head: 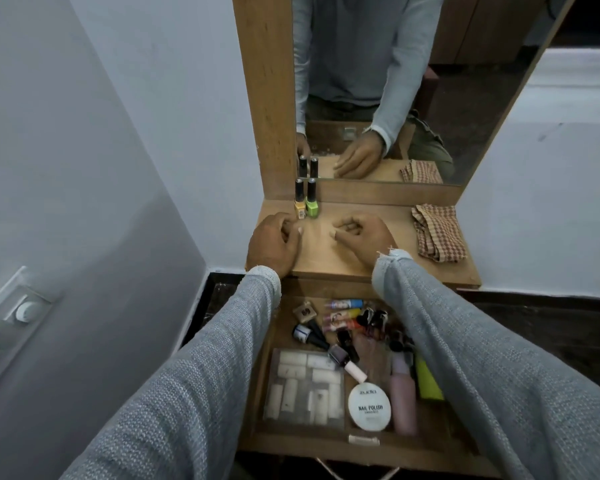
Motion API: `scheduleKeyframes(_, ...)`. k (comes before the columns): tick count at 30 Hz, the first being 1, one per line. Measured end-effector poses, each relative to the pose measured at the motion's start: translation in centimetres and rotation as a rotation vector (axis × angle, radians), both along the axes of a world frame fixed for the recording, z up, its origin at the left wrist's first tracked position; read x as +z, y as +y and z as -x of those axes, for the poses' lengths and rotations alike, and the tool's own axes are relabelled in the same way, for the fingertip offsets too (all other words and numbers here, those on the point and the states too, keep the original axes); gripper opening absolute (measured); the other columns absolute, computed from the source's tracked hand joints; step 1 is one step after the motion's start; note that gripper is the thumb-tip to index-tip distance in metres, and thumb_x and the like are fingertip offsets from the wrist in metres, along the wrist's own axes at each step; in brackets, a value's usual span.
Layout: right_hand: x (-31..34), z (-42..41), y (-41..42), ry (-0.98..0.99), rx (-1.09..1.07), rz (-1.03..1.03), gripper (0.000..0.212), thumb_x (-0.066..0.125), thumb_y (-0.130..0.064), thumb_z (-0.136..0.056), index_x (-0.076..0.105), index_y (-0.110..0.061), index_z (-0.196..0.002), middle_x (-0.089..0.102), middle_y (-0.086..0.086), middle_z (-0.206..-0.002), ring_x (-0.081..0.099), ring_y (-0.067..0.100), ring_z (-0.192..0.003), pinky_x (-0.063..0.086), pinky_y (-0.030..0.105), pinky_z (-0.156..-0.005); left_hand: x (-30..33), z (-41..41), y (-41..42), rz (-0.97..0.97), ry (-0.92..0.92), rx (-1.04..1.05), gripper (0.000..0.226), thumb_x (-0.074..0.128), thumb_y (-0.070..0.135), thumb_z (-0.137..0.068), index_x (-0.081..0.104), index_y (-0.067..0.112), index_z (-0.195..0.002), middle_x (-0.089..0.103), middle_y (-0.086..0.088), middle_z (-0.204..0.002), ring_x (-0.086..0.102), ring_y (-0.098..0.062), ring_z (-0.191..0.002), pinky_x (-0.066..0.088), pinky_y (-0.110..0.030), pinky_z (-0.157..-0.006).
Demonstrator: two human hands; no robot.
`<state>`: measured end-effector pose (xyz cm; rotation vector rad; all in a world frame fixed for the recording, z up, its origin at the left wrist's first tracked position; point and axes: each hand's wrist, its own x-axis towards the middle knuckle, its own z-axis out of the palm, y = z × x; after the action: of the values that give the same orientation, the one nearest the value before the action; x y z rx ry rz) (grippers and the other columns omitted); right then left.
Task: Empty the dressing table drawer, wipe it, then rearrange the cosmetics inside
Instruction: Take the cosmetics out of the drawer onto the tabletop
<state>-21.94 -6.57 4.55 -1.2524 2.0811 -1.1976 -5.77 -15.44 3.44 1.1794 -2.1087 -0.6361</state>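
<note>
both hands rested on the dressing table top (343,261), fingers loosely curled and grasping nothing: the left hand (274,242) just beside the yellow nail polish bottle (299,199) and green nail polish bottle (311,198) that stood upright by the mirror (413,81), the right hand (361,239) near the middle. a checked cloth (438,232) lay at the right. below, the open drawer (326,443) held jumbled cosmetics (357,327), a clear compartment box (303,389) and a round nail polish remover tub (369,407).
</note>
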Motion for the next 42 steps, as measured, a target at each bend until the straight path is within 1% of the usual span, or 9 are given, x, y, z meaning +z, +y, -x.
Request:
scheduleKeyframes(7,0.4,1.5,6.1,-0.028,0.115,0.001,0.01,0.073,-0.012,-0.08,0.07,-0.011,-0.089,0.067,-0.003,-0.078,0.056,-0.008,-0.058,0.044,0.007,-0.059,-1.4,-2.0,3.1,0.002,0.146,-0.084,0.02,0.064,0.016,-0.09,0.065,0.01,-0.108,0.06,-0.003,-0.108,0.056,-0.009,-0.089,0.046,-0.018,-0.084)
scheduleKeyframes(12,0.9,1.6,10.2,0.027,0.239,-0.065,0.005,0.072,-0.015,-0.081,0.071,-0.012,-0.085,0.071,0.003,-0.073,0.066,0.011,-0.061,0.054,0.022,-0.058,-2.2,-2.7,5.8,0.086,0.187,-0.176,0.018,0.062,0.007,-0.089,0.066,0.009,-0.106,0.057,-0.001,-0.108,0.057,-0.014,-0.1,0.049,-0.029,-0.092)
scheduleKeyframes(15,0.1,1.5,11.7,0.276,0.36,-0.219,0.005,0.07,-0.014,-0.082,0.072,-0.016,-0.086,0.071,-0.003,-0.083,0.066,0.009,-0.072,0.055,0.024,-0.068,-2.7,-2.5,7.6,0.19,0.116,-0.194,0.014,0.061,0.007,-0.089,0.068,0.011,-0.101,0.06,-0.003,-0.105,0.056,-0.015,-0.099,0.046,-0.028,-0.091)
scheduleKeyframes(18,-1.4,1.5,12.1,0.589,0.443,-0.482,0.023,0.063,-0.016,-0.087,0.069,-0.02,-0.108,0.064,-0.002,-0.11,0.062,0.016,-0.098,0.052,0.03,-0.084,-3.0,-2.0,9.6,0.24,-0.011,-0.268,0.015,0.06,0.008,-0.089,0.067,0.013,-0.102,0.061,0.0,-0.103,0.053,-0.013,-0.096,0.044,-0.025,-0.087)
scheduleKeyframes(20,-2.2,1.5,12.0,0.659,0.451,-0.584,0.035,0.058,-0.014,-0.089,0.061,-0.024,-0.123,0.058,-0.001,-0.124,0.057,0.019,-0.11,0.049,0.03,-0.088,-3.3,-1.4,10.7,0.197,-0.086,-0.347,0.018,0.059,0.009,-0.09,0.066,0.015,-0.105,0.062,0.0,-0.103,0.054,-0.013,-0.094,0.046,-0.027,-0.083)
scheduleKeyframes(23,-2.7,1.4,11.7,0.7,0.457,-0.656,0.043,0.054,-0.009,-0.09,0.055,-0.025,-0.13,0.051,-0.001,-0.138,0.053,0.021,-0.12,0.047,0.034,-0.095,-4.2,-0.3,11.7,0.11,-0.229,-0.397,0.022,0.058,0.017,-0.091,0.063,0.02,-0.113,0.06,0.003,-0.106,0.055,-0.016,-0.097,0.047,-0.029,-0.08)
scheduleKeyframes(29,-3.5,1.2,11.0,0.781,0.431,-0.734,0.038,0.049,-0.018,-0.093,0.055,-0.029,-0.129,0.049,0.002,-0.139,0.055,0.028,-0.118,0.047,0.041,-0.092,-4.8,1.7,13.2,0.012,-0.424,-0.314,0.031,0.057,0.038,-0.089,0.056,0.021,-0.115,0.063,-0.003,-0.106,0.06,-0.025,-0.097,0.045,-0.033,-0.075)
scheduleKeyframes(33,-4.1,1.3,11.4,0.883,0.439,-0.705,0.037,0.044,-0.021,-0.096,0.049,-0.031,-0.131,0.045,-0.001,-0.14,0.057,0.03,-0.114,0.048,0.043,-0.084,-5.5,2.6,13.5,-0.032,-0.483,-0.305,0.037,0.057,0.04,-0.085,0.054,0.023,-0.118,0.065,-0.005,-0.109,0.061,-0.028,-0.103,0.05,-0.036,-0.077)
scheduleKeyframes(42,-4.8,1.9,11.9,1.031,0.534,-0.644,0.039,0.042,-0.025,-0.098,0.038,-0.026,-0.137,0.039,0.0,-0.14,0.061,0.032,-0.105,0.053,0.043,-0.073,-5.3,3.1,13.6,-0.086,-0.471,-0.233,0.024,0.056,0.036,-0.089,0.061,0.018,-0.103,0.066,-0.008,-0.1,0.064,-0.03,-0.091,0.049,-0.035,-0.071)
